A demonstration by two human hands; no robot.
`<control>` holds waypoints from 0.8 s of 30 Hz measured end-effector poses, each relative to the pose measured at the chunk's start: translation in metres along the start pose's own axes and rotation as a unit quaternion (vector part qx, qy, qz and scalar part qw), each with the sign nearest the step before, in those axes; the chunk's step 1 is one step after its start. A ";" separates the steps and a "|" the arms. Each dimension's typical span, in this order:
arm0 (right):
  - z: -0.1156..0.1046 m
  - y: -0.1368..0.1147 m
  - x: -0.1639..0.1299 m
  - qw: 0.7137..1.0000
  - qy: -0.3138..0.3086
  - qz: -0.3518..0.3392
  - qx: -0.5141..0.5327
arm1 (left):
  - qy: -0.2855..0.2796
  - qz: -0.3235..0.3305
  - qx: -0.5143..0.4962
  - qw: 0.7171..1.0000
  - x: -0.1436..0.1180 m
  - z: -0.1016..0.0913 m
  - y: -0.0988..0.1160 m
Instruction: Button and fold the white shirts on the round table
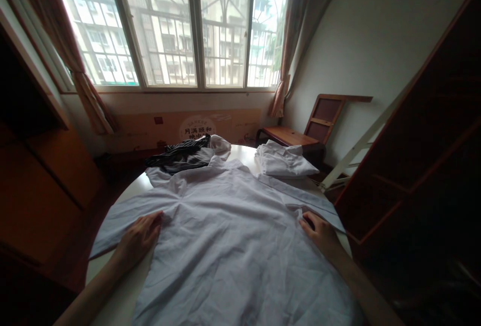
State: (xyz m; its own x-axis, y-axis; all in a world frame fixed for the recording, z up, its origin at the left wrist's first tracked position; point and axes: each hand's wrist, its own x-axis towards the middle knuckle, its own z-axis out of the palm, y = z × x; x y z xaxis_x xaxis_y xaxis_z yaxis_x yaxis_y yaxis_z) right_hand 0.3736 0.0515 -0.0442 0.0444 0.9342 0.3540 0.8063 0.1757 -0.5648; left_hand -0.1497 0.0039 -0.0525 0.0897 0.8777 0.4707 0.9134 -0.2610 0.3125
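A white long-sleeved shirt (229, 230) lies spread out over the round white table (137, 188), its collar at the far side and its sleeves stretched to the left and right. My left hand (145, 233) is at the shirt's left edge, below the sleeve, with its fingertips pressed together on the cloth. On the opposite edge, my right hand (317, 228) pinches a bit of the shirt's side just under the right sleeve. The lower end of the shirt runs out of view toward me.
Beyond the collar lies a heap of black striped and pale clothes (184, 155). A folded white garment (283, 158) rests at the table's far right. Behind stand a wooden chair (289, 136) and a pale ladder (351, 158); dark wooden furniture (409, 165) is at the right.
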 end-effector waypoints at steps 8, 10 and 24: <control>0.002 0.002 -0.001 1.000 -0.004 -0.015 -0.018 | 0.006 -0.005 -0.011 1.000 0.000 0.000 0.001; 0.003 0.004 -0.001 1.000 -0.004 -0.015 -0.020 | 0.001 -0.004 -0.013 1.000 0.000 0.000 0.001; 0.003 0.002 0.000 1.000 -0.018 -0.009 -0.020 | 0.008 0.004 -0.005 1.000 0.000 0.002 -0.003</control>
State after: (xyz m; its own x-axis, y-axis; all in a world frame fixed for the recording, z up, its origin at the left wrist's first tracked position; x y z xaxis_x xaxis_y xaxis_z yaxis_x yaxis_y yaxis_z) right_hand 0.3739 0.0523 -0.0475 0.0086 0.9419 0.3359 0.8299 0.1807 -0.5278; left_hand -0.1521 0.0054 -0.0551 0.0909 0.8694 0.4858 0.9090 -0.2717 0.3162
